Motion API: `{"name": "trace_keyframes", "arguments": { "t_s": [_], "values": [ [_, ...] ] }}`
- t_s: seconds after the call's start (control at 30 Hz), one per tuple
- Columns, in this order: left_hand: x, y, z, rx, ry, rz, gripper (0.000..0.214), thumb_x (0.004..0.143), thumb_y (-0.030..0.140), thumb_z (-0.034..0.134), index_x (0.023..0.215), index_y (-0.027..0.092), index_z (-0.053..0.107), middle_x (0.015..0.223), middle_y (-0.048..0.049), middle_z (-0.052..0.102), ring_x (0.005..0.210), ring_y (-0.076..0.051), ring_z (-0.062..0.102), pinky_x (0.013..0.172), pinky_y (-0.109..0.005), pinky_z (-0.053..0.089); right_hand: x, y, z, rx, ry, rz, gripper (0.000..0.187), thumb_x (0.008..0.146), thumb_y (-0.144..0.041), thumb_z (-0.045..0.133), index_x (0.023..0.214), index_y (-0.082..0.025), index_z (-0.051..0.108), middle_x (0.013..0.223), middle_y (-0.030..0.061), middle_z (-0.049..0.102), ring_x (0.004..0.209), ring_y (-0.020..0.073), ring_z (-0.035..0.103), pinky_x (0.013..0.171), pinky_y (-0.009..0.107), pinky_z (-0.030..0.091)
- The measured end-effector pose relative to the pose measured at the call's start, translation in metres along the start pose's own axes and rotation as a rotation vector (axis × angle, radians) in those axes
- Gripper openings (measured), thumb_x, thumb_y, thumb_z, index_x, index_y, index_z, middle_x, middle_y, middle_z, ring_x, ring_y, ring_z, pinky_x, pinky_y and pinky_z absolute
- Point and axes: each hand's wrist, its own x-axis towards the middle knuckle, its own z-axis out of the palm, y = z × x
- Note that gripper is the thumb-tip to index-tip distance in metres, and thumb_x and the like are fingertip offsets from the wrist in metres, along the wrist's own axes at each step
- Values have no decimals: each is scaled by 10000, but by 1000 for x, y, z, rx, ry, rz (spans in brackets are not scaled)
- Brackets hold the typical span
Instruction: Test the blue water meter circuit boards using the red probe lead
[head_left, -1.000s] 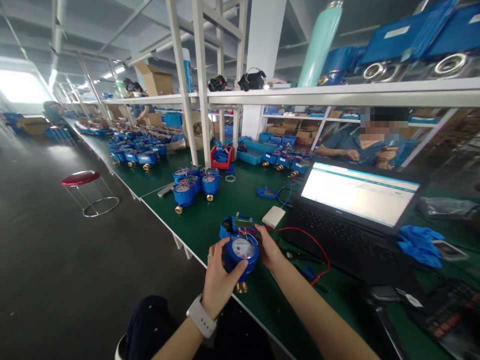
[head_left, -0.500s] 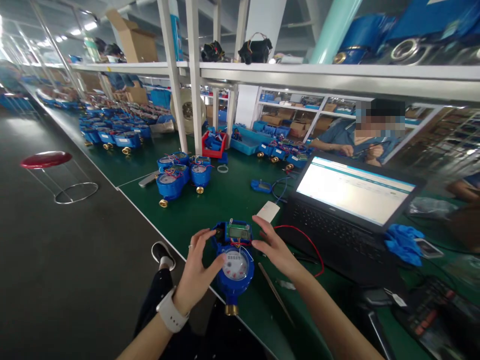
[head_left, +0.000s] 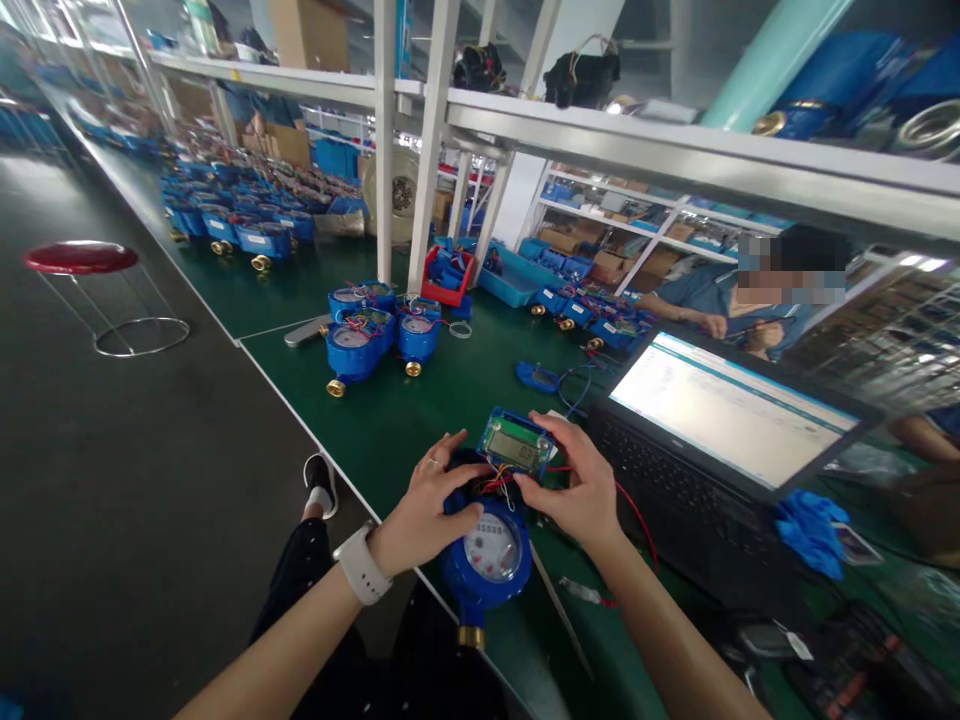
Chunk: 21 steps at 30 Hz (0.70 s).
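Near the table's front edge lies a blue water meter with a round white dial and a brass threaded end pointing toward me. My right hand pinches the right end of a green display board in a blue frame. The board is raised and tilted above the meter's housing, and thin coloured wires run between them. Around the meter's left side curls my left hand, thumb by the dial and index finger by the wires. Its other fingertips reach behind the housing, where their contact is partly hidden.
An open laptop stands to the right, a red cable beside it. A pair of tweezers lies right of the meter. Further back are several blue meters, a red bin and shelf posts. Across the table sits a person.
My right hand has taken hold of the display board and lifted it out of the meter's housing, tilting it. My left hand has closed in on the meter. The camera view has shifted.
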Motion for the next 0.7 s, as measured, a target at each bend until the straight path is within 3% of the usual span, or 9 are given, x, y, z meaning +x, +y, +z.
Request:
{"name": "trace_keyframes", "arguments": {
  "t_s": [0.07,0.2,0.37,0.53,0.7],
  "values": [
    [3,2,1,-5,-30,27,281,683,101,656,903,255,742,1422,-99,461,1396,-357,284,1133,-542,188,-4,5,7,-40,79,-17,542,611,-203,753,1136,-256,627,1145,76,640,1093,297,576,934,444,479],
    [4,0,6,-69,27,39,144,644,95,687,720,217,692,1275,-114,569,1285,-339,448,1076,-490,318,-13,15,22,-29,133,16,468,668,-243,734,1119,-217,615,1065,86,641,999,275,615,856,412,532],
    [4,-2,6,-110,96,35,47,691,165,696,709,207,684,1236,-112,598,1202,-306,526,1046,-454,358,-17,18,29,25,148,72,427,718,-270,706,1122,-191,591,1052,91,644,947,245,651,836,382,563],
    [19,6,0,-116,59,66,149,808,238,604,714,211,716,991,-82,707,1210,-284,529,1004,-401,408,-7,14,23,38,77,50,464,685,-267,731,1126,-204,598,1102,86,640,1019,252,629,886,386,539],
    [25,7,2,-29,82,98,197,809,253,577,630,196,635,795,-38,706,836,-210,664,794,-330,503,1,7,17,0,61,32,463,639,-243,741,1086,-202,629,1047,74,656,979,249,627,883,400,527]
  ]
}}
